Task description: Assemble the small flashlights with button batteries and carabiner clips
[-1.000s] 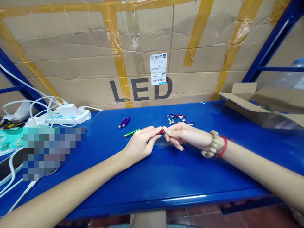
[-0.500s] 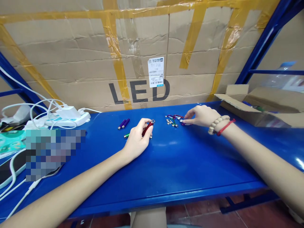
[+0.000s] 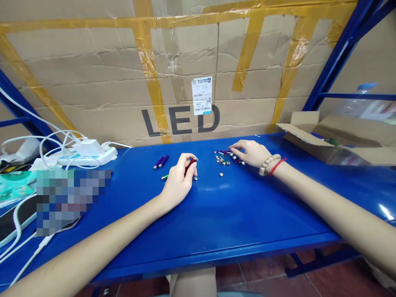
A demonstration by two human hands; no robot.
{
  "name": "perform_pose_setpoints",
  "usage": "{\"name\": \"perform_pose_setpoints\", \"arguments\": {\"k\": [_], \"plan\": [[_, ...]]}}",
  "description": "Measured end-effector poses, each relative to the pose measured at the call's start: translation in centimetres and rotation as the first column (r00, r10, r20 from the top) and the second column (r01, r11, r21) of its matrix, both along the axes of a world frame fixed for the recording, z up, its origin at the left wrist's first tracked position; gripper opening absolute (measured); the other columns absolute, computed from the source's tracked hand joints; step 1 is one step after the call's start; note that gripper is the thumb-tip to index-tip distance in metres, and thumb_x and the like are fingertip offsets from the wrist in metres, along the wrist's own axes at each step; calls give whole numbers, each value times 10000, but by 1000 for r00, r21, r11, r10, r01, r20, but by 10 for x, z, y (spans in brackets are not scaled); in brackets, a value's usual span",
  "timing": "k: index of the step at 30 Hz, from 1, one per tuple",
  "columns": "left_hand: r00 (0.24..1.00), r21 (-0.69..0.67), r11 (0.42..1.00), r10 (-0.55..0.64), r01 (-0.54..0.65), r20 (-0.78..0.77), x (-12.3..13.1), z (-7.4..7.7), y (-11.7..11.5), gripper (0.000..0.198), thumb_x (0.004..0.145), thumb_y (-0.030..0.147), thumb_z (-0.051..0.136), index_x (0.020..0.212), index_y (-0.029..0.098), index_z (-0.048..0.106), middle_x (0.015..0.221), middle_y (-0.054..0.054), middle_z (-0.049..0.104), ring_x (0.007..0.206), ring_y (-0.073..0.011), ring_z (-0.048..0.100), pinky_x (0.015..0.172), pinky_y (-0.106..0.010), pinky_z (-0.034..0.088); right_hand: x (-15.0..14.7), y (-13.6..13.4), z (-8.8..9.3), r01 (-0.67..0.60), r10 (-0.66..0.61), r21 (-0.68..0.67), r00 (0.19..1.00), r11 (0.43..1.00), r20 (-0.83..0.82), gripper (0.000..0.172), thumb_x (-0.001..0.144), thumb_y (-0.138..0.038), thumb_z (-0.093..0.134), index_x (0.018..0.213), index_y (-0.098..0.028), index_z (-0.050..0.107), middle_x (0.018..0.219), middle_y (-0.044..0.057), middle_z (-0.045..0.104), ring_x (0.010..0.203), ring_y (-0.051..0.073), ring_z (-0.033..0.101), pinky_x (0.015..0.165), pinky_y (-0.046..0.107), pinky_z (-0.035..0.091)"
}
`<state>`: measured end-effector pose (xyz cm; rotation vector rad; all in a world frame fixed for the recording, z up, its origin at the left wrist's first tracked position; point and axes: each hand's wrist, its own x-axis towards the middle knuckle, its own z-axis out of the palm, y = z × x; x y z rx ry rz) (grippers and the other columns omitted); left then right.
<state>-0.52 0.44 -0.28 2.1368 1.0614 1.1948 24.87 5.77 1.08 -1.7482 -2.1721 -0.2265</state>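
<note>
My left hand (image 3: 179,177) is closed round a small dark red metal tube (image 3: 189,164) with a silvery end. A green tube (image 3: 164,177) lies beside it, partly behind the hand. My right hand (image 3: 252,153), with its fingers drawn together, is at a small pile of coloured carabiner clips (image 3: 237,159) and silvery round caps (image 3: 223,161). Whatever its fingertips pinch is too small to make out. One silvery button-like piece (image 3: 221,174) lies in front of the pile, and another (image 3: 195,178) by my left fingers. Two purple tubes (image 3: 161,161) rest further left.
The blue table (image 3: 216,222) backs onto a large taped cardboard box (image 3: 108,82) marked LED. An open carton (image 3: 337,152) stands at the right. A white power strip (image 3: 102,156) with cables, a green packet (image 3: 15,185) and a phone (image 3: 18,218) crowd the left side.
My right hand has shifted left across the pile. A round silvery piece now lies loose on the table in front of it. My left hand still holds the red tube, turned slightly.
</note>
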Motion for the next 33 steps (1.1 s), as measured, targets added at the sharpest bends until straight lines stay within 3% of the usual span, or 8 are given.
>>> {"name": "perform_pose_setpoints", "arguments": {"k": [4,11,16,19,22,24,33], "plan": [[1000,-6,1000,1,-1,-5,0,0,-1,116,911,269,368,988,193,412,675,31,538,580,-105,505,585,-237,389,-3,-3,1,8,-9,-57,1000,998,-6,369,901,-384,369,989,-227,692,1021,41,687,905,194,620,666,270,428],[1000,8,1000,-10,10,-8,-1,0,0,116,909,272,373,988,197,414,661,35,537,579,-105,521,584,-236,402,0,-3,3,80,-80,-32,997,996,-10,340,866,-390,407,952,-247,704,932,23,713,848,186,632,602,260,412],[1000,16,1000,-2,2,-5,-1,-2,1,124,906,287,380,992,200,406,664,36,544,575,-106,532,604,-249,433,4,-8,17,266,-266,-30,964,963,5,327,830,-434,469,853,-225,718,856,54,720,783,201,648,588,272,439],[1000,-4,1000,5,-4,10,0,-1,0,127,899,304,398,978,206,383,672,36,550,581,-110,549,606,-253,452,11,-14,29,365,-368,-115,930,924,-8,398,773,-542,526,769,-191,713,741,90,707,695,218,654,569,300,471],[1000,-10,1000,3,-3,28,1,0,-1,132,884,307,431,944,212,361,712,24,580,614,-113,589,593,-241,467,18,-19,35,276,-331,-358,938,892,-102,371,666,-556,649,673,-187,686,649,80,690,605,196,648,534,292,504],[999,13,1000,-3,2,39,1,1,-2,141,868,299,464,914,214,361,753,16,603,649,-115,612,602,-236,481,20,-20,35,180,-280,-449,946,875,-165,315,599,-497,727,633,-189,670,647,69,692,601,186,652,527,275,524],[999,84,996,-4,1,36,1,-2,1,144,823,277,548,863,207,429,827,8,634,729,-116,623,638,-230,508,14,-20,29,46,-150,-450,969,892,-198,16,632,-207,693,622,-194,693,614,30,685,545,160,641,547,265,540]]}}
